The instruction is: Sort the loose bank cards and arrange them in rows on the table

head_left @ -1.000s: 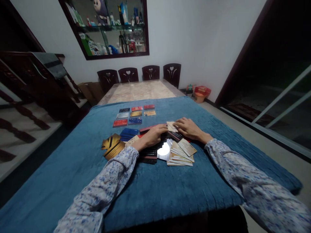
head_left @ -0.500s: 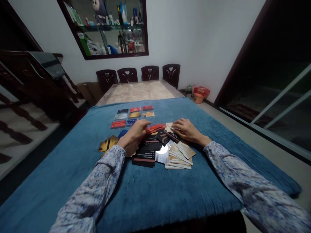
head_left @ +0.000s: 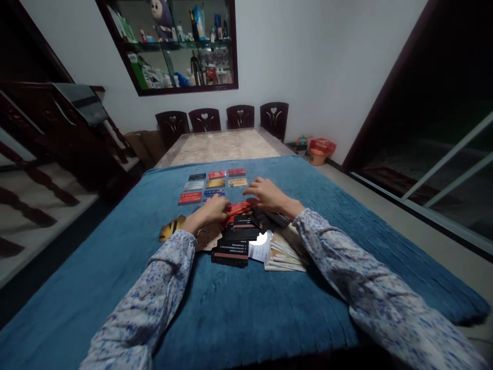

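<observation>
A loose pile of plastic cards lies in front of me. My left hand (head_left: 211,211) is at its left side, fingers curled and closed at the edge of the red cards (head_left: 239,207). Just above their right end, my right hand (head_left: 265,195) is open, fingers bent and thumb apart. Nearer me are black striped cards (head_left: 231,252), a shiny white card (head_left: 259,251) and fanned cream cards (head_left: 283,259). Brown cards (head_left: 208,237) lie beneath my left wrist, with black-and-gold cards (head_left: 169,229) further left. Part of the pile is hidden by my hands.
Beyond the pile, several cards form rows, including a red card (head_left: 190,198), a gold card (head_left: 215,183) and a blue card (head_left: 213,193). A blue cloth (head_left: 127,246) covers the near table; bare marble tabletop (head_left: 219,145) shows behind. Chairs (head_left: 241,118) stand at the far end.
My right hand has moved left from the pale cards on the right to above the red cards. My left hand has shifted slightly left and down, its fingers at the red cards.
</observation>
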`<act>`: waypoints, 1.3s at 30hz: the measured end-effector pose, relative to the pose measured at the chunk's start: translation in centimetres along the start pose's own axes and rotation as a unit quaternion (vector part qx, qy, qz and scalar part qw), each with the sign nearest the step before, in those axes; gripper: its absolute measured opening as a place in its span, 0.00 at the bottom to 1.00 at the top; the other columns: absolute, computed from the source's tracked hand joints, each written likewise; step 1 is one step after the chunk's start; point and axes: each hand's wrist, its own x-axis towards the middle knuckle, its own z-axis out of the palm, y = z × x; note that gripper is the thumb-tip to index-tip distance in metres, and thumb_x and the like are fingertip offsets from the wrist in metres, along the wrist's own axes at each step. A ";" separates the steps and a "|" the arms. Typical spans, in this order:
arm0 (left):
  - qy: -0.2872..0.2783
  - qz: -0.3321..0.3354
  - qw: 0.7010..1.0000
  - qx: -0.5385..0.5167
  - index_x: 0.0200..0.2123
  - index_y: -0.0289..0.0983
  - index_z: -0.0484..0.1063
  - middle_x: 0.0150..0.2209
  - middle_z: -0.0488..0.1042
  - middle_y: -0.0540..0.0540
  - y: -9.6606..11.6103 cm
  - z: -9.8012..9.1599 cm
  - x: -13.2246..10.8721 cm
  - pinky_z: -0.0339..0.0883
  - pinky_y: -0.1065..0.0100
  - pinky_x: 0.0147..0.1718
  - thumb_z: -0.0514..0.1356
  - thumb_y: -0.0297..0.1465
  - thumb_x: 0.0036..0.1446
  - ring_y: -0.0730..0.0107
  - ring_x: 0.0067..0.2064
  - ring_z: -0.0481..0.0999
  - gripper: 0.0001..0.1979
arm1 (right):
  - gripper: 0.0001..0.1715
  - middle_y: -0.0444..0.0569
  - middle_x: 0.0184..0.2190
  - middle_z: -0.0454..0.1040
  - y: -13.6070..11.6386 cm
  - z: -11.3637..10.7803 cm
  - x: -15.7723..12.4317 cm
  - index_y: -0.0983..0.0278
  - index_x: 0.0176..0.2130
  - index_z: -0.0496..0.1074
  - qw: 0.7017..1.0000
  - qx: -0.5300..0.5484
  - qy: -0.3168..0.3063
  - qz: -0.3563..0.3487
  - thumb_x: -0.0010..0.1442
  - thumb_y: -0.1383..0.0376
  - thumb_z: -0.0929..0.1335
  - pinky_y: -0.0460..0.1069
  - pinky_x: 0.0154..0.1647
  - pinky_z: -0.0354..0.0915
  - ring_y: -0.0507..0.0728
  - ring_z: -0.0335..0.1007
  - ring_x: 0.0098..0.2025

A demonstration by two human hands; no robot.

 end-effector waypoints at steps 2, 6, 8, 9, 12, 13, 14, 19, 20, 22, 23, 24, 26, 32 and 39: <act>-0.034 -0.012 0.999 0.019 0.37 0.38 0.79 0.46 0.78 0.40 0.5 -0.3 -0.3 0.66 0.57 0.51 0.60 0.29 0.56 0.48 0.55 0.70 0.08 | 0.19 0.56 0.52 0.79 -0.7 0.0 1.0 0.60 0.56 0.78 1.000 0.005 -0.027 0.014 0.67 0.62 0.69 0.54 0.46 0.59 0.64 0.64 0.54; -0.058 -0.013 0.998 0.031 0.36 0.37 0.77 0.47 0.77 0.38 1.1 -0.7 -0.7 0.65 0.52 0.53 0.59 0.31 0.58 0.46 0.55 0.68 0.07 | 0.20 0.56 0.54 0.78 -1.2 0.6 2.2 0.61 0.57 0.78 0.998 0.015 -0.064 0.023 0.67 0.61 0.69 0.54 0.48 0.60 0.65 0.64 0.56; -0.062 -0.014 0.997 0.034 0.36 0.37 0.77 0.47 0.77 0.37 1.1 -0.8 -0.8 0.65 0.51 0.54 0.59 0.32 0.59 0.46 0.55 0.68 0.07 | 0.21 0.56 0.53 0.78 -1.1 1.1 2.4 0.61 0.56 0.78 0.996 0.018 -0.081 0.026 0.66 0.59 0.70 0.54 0.48 0.60 0.65 0.64 0.55; -0.064 -0.015 0.997 0.036 0.36 0.37 0.77 0.47 0.77 0.37 1.1 -0.8 -0.8 0.64 0.52 0.54 0.59 0.32 0.59 0.47 0.55 0.67 0.08 | 0.21 0.57 0.52 0.78 -1.0 1.4 2.4 0.61 0.56 0.79 0.996 0.020 -0.088 0.026 0.66 0.58 0.70 0.54 0.48 0.60 0.65 0.65 0.55; -0.069 -0.017 0.997 0.038 0.36 0.37 0.78 0.47 0.77 0.38 0.9 -0.7 -0.7 0.64 0.50 0.55 0.59 0.33 0.59 0.46 0.56 0.67 0.08 | 0.21 0.55 0.52 0.78 -0.6 2.0 2.5 0.61 0.55 0.79 0.994 0.030 -0.103 0.020 0.67 0.57 0.69 0.53 0.48 0.59 0.64 0.66 0.53; -0.071 -0.017 0.997 0.039 0.36 0.37 0.78 0.47 0.77 0.37 0.9 -0.7 -0.7 0.63 0.49 0.55 0.59 0.33 0.59 0.45 0.56 0.67 0.08 | 0.20 0.55 0.52 0.78 -0.6 2.1 2.5 0.61 0.55 0.79 0.993 0.034 -0.108 0.020 0.67 0.56 0.69 0.53 0.48 0.59 0.64 0.66 0.52; -0.073 -0.017 0.996 0.040 0.36 0.37 0.79 0.47 0.77 0.37 1.0 -0.7 -0.7 0.63 0.49 0.55 0.59 0.33 0.59 0.44 0.57 0.67 0.09 | 0.21 0.54 0.52 0.78 -0.5 2.2 2.5 0.61 0.54 0.79 0.993 0.037 -0.112 0.020 0.67 0.55 0.69 0.52 0.47 0.59 0.64 0.66 0.52; -0.076 -0.020 0.996 0.032 0.36 0.37 0.79 0.46 0.77 0.37 1.2 -0.9 -0.7 0.64 0.49 0.54 0.59 0.32 0.59 0.43 0.58 0.66 0.09 | 0.19 0.54 0.47 0.80 -1.0 2.1 2.5 0.62 0.47 0.81 0.990 0.047 -0.132 0.015 0.66 0.52 0.70 0.50 0.44 0.57 0.63 0.67 0.49; -0.075 -0.019 0.997 0.030 0.35 0.37 0.79 0.46 0.76 0.37 1.2 -0.9 -0.7 0.64 0.49 0.54 0.59 0.32 0.59 0.44 0.57 0.66 0.09 | 0.18 0.54 0.46 0.80 -1.1 2.0 2.5 0.62 0.46 0.81 0.990 0.047 -0.135 0.013 0.67 0.53 0.69 0.50 0.44 0.57 0.62 0.67 0.49; -0.072 -0.016 0.997 0.027 0.35 0.36 0.79 0.45 0.76 0.37 1.2 -0.8 -0.6 0.64 0.50 0.54 0.59 0.33 0.59 0.44 0.57 0.66 0.09 | 0.17 0.53 0.46 0.80 -1.3 2.0 2.5 0.62 0.46 0.80 0.989 0.047 -0.138 0.009 0.67 0.54 0.69 0.50 0.44 0.57 0.62 0.67 0.49; -0.070 -0.013 0.997 0.026 0.35 0.36 0.79 0.45 0.76 0.37 1.1 -0.7 -0.6 0.64 0.50 0.54 0.59 0.33 0.59 0.45 0.57 0.66 0.09 | 0.17 0.53 0.46 0.80 -1.3 2.0 2.4 0.62 0.45 0.80 0.989 0.046 -0.138 0.008 0.67 0.54 0.69 0.50 0.44 0.57 0.62 0.66 0.49; -0.067 -0.012 0.997 0.024 0.35 0.36 0.79 0.45 0.76 0.37 0.9 -0.7 -0.5 0.64 0.50 0.54 0.60 0.33 0.59 0.45 0.57 0.66 0.09 | 0.17 0.54 0.46 0.79 -1.3 2.0 2.4 0.63 0.45 0.80 0.990 0.044 -0.137 0.008 0.66 0.54 0.69 0.50 0.44 0.57 0.62 0.66 0.49; -0.061 -0.011 0.998 0.014 0.36 0.37 0.79 0.44 0.76 0.38 0.6 -0.5 -0.4 0.64 0.52 0.54 0.60 0.34 0.58 0.45 0.57 0.66 0.09 | 0.16 0.54 0.45 0.79 -1.3 2.0 2.4 0.63 0.43 0.79 0.989 0.037 -0.140 0.012 0.65 0.54 0.70 0.50 0.44 0.57 0.62 0.66 0.49; -0.051 0.010 0.999 -0.011 0.33 0.37 0.79 0.41 0.76 0.41 0.0 -0.1 -0.2 0.65 0.56 0.52 0.60 0.33 0.56 0.47 0.53 0.69 0.08 | 0.14 0.54 0.44 0.79 -1.3 1.9 2.2 0.62 0.42 0.81 0.989 0.035 -0.141 0.018 0.63 0.56 0.72 0.51 0.43 0.60 0.62 0.68 0.48; -0.032 -0.007 0.999 -0.027 0.36 0.40 0.80 0.37 0.79 0.44 -0.2 -0.1 -0.2 0.66 0.59 0.50 0.63 0.34 0.52 0.50 0.51 0.72 0.08 | 0.13 0.54 0.44 0.80 -1.4 2.0 2.2 0.62 0.44 0.82 0.991 0.040 -0.124 0.017 0.62 0.58 0.73 0.50 0.43 0.60 0.62 0.70 0.50</act>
